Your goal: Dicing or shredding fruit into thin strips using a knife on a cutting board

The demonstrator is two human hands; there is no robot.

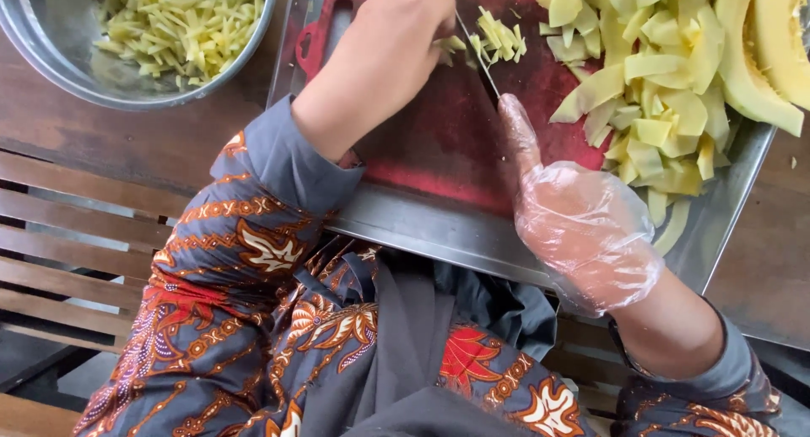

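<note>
One knife (pixel 479 53) blade, long axis pointing away, right hand (pixel 582 234).

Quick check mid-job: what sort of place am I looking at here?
Probably an informal or outdoor food-prep spot: a red cutting board on a metal tray, a steel bowl of yellow strips, a weathered wooden table and slatted bench.

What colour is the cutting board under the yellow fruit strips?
The flat plastic cutting board is dark red, seen best in the head view.
</note>
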